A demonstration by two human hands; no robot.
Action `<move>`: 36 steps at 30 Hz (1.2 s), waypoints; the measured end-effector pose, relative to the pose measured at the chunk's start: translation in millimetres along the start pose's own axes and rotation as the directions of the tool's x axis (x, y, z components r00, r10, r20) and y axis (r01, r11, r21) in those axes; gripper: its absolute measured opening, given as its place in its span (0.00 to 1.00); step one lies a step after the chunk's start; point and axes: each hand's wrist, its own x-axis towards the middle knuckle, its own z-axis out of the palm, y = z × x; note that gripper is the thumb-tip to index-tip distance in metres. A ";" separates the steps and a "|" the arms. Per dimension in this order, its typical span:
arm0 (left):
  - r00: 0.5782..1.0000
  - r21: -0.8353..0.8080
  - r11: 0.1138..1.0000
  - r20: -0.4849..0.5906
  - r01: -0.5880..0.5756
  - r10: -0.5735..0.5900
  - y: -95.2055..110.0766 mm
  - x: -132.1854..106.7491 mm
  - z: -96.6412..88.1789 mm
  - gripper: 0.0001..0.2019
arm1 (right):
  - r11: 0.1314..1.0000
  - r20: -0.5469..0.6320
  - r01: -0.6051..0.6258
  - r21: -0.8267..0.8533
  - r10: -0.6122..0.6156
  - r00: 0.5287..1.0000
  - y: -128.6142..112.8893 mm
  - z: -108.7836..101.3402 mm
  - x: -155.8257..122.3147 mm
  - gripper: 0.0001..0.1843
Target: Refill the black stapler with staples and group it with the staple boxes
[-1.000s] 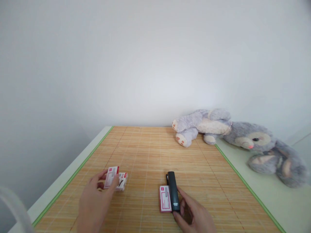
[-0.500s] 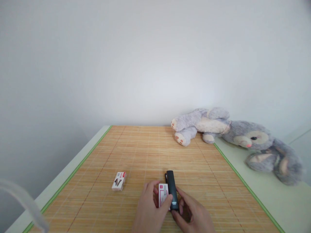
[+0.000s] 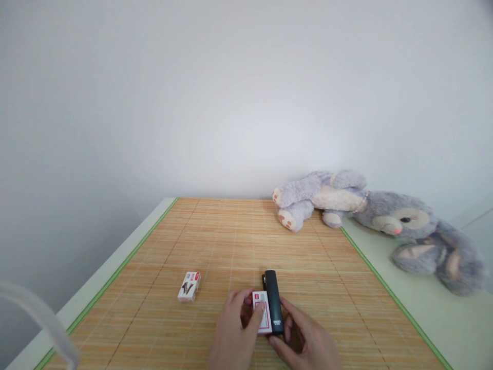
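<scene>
Near the front of the mat lies a black stapler [image 3: 275, 306], its far end pointing away from me. Against its left side sits a small white box [image 3: 265, 321] with red print, like a staple box. My left hand [image 3: 234, 329] grips this box, thumb on its top face and fingers curled round its left side. From the right, my right hand [image 3: 310, 339] holds the stapler's near end, fingertips against its side and thumb by its lower corner. The undersides of both things are hidden.
Left of my hands stands another small white box [image 3: 189, 286] with a dark tool pictured on it. A bamboo mat [image 3: 215, 236] with green edging covers the pale table. A grey plush toy [image 3: 335, 200] lies across the back right. A pale curved strip [image 3: 42, 318] shows lower left.
My left thumb has moved left, off the stapler's edge and onto the top of the white box. The right hand stays at the stapler. The view has shifted slightly.
</scene>
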 end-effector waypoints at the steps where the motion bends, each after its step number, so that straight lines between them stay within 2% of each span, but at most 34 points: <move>1: 1.000 -0.003 1.000 0.008 -0.001 0.001 -0.5 0.0 -0.2 0.23 | 1.000 0.004 -0.007 0.001 0.007 1.000 -0.1 -0.1 -0.2 0.39; 9: 1.000 -0.014 1.000 0.004 -0.013 0.013 0.1 -2.7 0.3 0.24 | 1.000 0.007 -0.006 -0.018 0.006 1.000 0.3 0.8 1.8 0.37; 12: 0.997 -0.001 1.000 -0.072 -0.020 0.020 1.7 -2.0 -11.0 0.25 | 1.000 0.001 -0.014 -0.002 0.014 1.000 -1.5 0.3 1.1 0.38; 15: 0.958 0.102 0.994 -0.276 -0.047 0.073 -2.3 3.3 -40.8 0.25 | 1.000 -0.002 -0.026 0.013 0.026 1.000 -2.6 0.0 -0.6 0.39; 16: 0.930 0.166 0.985 -0.353 -0.047 0.104 -5.7 6.0 -54.6 0.25 | 0.999 -0.007 -0.028 0.015 0.029 1.000 -2.7 -0.1 -0.9 0.39; 18: 0.841 0.304 0.953 -0.511 -0.016 0.177 -15.7 11.8 -85.0 0.25 | 0.999 -0.014 -0.028 0.019 0.029 0.999 -2.8 -0.1 -1.1 0.39; 19: 0.797 0.354 0.934 -0.576 0.039 0.185 -21.9 14.6 -100.1 0.26 | 0.999 -0.019 -0.028 0.020 0.029 0.999 -2.9 -0.2 -1.0 0.39; 20: 0.775 0.370 0.924 -0.611 0.096 0.163 -28.4 17.4 -114.0 0.26 | 0.999 -0.022 -0.028 0.019 0.029 0.999 -3.2 -0.3 -0.8 0.39; 21: 0.775 0.346 0.929 -0.620 0.134 0.119 -34.8 20.1 -126.1 0.26 | 1.000 -0.020 -0.027 0.016 0.027 0.999 -3.8 -0.4 -0.6 0.40; 22: 0.800 0.297 0.942 -0.597 0.159 0.053 -40.6 22.9 -135.5 0.26 | 1.000 -0.016 -0.026 0.009 0.026 1.000 -4.5 -0.6 -0.4 0.40; 24: 0.874 0.174 0.968 -0.479 0.182 -0.079 -49.0 28.9 -145.1 0.25 | 0.999 -0.010 -0.034 -0.014 0.034 0.999 -6.6 -0.6 0.0 0.40; 27: 0.934 -0.004 0.985 -0.319 0.172 -0.164 -51.0 39.9 -137.0 0.25 | 0.996 0.001 -0.063 -0.058 0.063 0.998 -9.5 0.6 0.6 0.40; 30: 0.962 -0.124 0.985 -0.228 0.123 -0.149 -42.4 51.7 -111.1 0.27 | 0.990 -0.015 -0.095 -0.104 0.093 0.996 -10.5 4.2 1.4 0.41; 33: 0.985 -0.159 0.984 -0.138 0.082 -0.104 -29.1 61.6 -79.5 0.27 | 0.979 -0.013 -0.136 -0.155 0.135 0.991 -10.0 8.9 1.8 0.43; 36: 0.998 -0.126 0.991 -0.056 0.035 -0.042 -16.7 69.5 -49.7 0.25 | 0.971 0.007 -0.159 -0.179 0.163 0.987 -10.7 11.9 1.9 0.42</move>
